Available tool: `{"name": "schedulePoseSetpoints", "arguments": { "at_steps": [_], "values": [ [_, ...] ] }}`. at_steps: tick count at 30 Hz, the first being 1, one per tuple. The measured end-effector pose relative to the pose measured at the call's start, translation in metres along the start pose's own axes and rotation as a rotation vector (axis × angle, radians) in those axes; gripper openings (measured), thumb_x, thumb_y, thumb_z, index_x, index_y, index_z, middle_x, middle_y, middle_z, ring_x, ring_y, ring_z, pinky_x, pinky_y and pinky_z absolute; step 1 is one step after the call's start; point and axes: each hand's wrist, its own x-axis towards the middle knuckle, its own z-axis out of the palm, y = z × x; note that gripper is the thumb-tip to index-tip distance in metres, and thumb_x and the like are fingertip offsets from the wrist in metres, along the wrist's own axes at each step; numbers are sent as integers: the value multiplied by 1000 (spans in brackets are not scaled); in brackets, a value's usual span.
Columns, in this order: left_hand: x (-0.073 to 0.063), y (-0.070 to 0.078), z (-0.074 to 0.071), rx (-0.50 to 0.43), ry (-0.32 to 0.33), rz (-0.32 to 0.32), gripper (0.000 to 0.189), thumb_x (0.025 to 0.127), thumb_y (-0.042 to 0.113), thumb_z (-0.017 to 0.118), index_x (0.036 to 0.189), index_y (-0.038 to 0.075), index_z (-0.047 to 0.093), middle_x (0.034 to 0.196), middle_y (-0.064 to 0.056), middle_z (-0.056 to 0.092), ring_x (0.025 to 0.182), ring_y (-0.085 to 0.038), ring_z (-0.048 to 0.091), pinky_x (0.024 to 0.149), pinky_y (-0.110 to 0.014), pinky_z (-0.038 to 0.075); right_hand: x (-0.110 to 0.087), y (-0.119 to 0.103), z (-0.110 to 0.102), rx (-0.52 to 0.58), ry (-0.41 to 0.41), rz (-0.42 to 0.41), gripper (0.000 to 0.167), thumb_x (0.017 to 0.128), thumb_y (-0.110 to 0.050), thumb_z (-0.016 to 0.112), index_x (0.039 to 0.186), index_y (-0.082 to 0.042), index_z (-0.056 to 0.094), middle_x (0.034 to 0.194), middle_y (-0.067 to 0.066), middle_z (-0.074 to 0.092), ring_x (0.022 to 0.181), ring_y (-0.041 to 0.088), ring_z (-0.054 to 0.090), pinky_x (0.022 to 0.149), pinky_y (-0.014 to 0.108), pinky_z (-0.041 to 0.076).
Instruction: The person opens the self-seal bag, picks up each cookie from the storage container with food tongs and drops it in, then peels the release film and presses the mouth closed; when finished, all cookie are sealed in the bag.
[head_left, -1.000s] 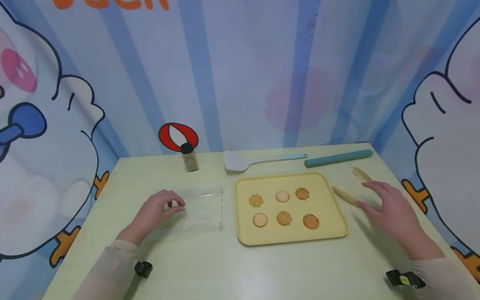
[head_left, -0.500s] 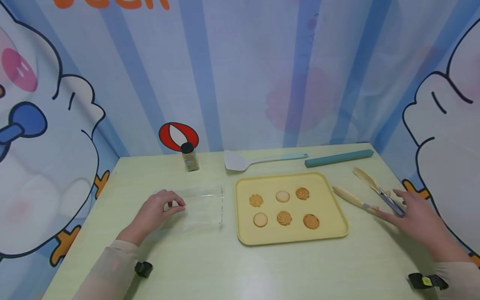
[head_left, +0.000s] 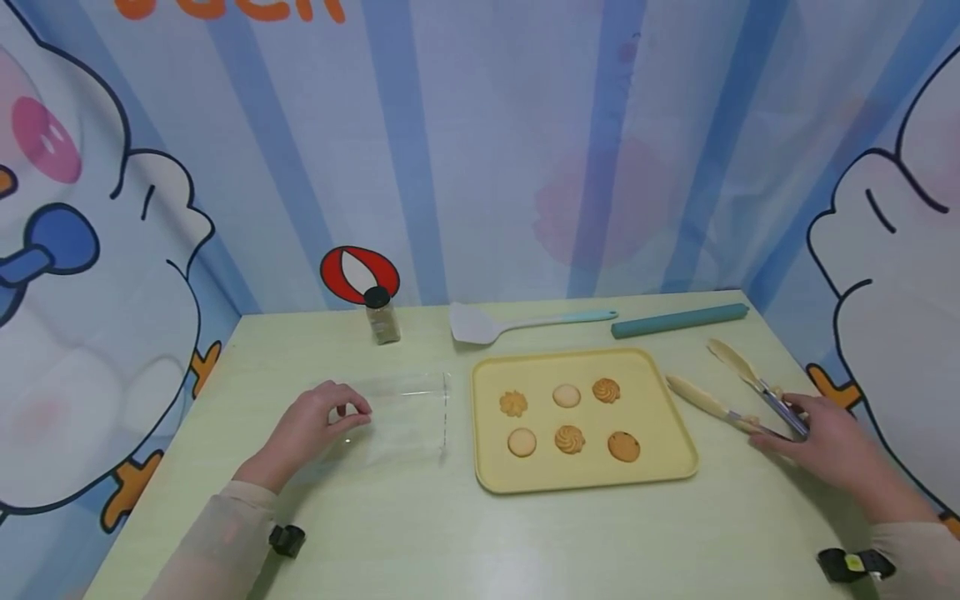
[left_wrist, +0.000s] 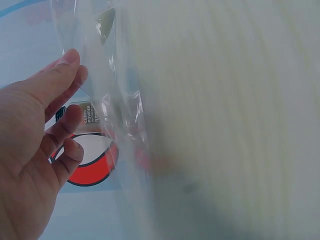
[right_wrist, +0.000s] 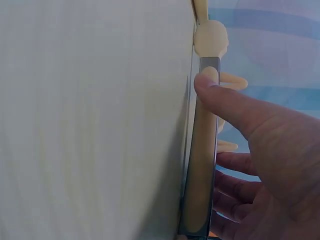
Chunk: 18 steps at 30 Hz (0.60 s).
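My left hand (head_left: 311,425) pinches the edge of a clear plastic bag (head_left: 408,421) between thumb and finger, at the table's left. In the left wrist view the crinkled plastic bag (left_wrist: 112,90) extends from the fingertips. On the right, my right hand (head_left: 836,446) holds a pair of tongs (head_left: 701,397) with cream tips and metal arms. The tongs are spread, tips pointing away from me. In the right wrist view my thumb presses along one arm of the tongs (right_wrist: 200,160), with the other fingers on the far side.
Between the hands lies a yellow tray (head_left: 585,481) with several cookies in two rows. Behind it are a white spatula (head_left: 474,325) and a teal rolling pin (head_left: 678,321). A cumin powder bottle (head_left: 384,323) stands at the back left. A printed curtain surrounds the table.
My right hand has moved back from the tongs' front part toward their rear, and its thumb and fingers have closed in on the arms. The left hand keeps its place at the bag.
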Motion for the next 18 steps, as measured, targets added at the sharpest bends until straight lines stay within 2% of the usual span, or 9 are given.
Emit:
{"name": "schedulePoseSetpoints", "arguments": {
  "at_steps": [4,12,16,18],
  "values": [
    [-1,0,-1,1,-7,-2,12,89,21,83,99,24,78,95,13,70,85,-11,55,76,-31,49,2,1,2,12,1,15,111,82,-66,78,140,22,43,125,45,54,105,54,58,79,62,51],
    [-1,1,-1,6,-11,-11,12,89,20,83,98,25,77,96,12,70,85,-11,55,76,-32,50,0,-1,3,17,42,-9,101,86,-60,77,137,21,45,123,43,54,100,50,58,77,61,50],
    [0,0,0,3,-10,1,12,89,21,83,98,25,77,95,13,70,85,-11,55,77,-33,50,-2,-3,4,40,91,-44,89,92,-53,73,136,20,47,118,41,56,91,43,59,67,48,49],
    [1,1,0,1,-9,3,12,88,21,83,98,26,77,95,13,70,85,-11,55,77,-32,50,-4,-5,4,60,142,-79,82,94,-48,73,135,19,49,115,39,58,87,39,60,62,40,46]
  ]
}}
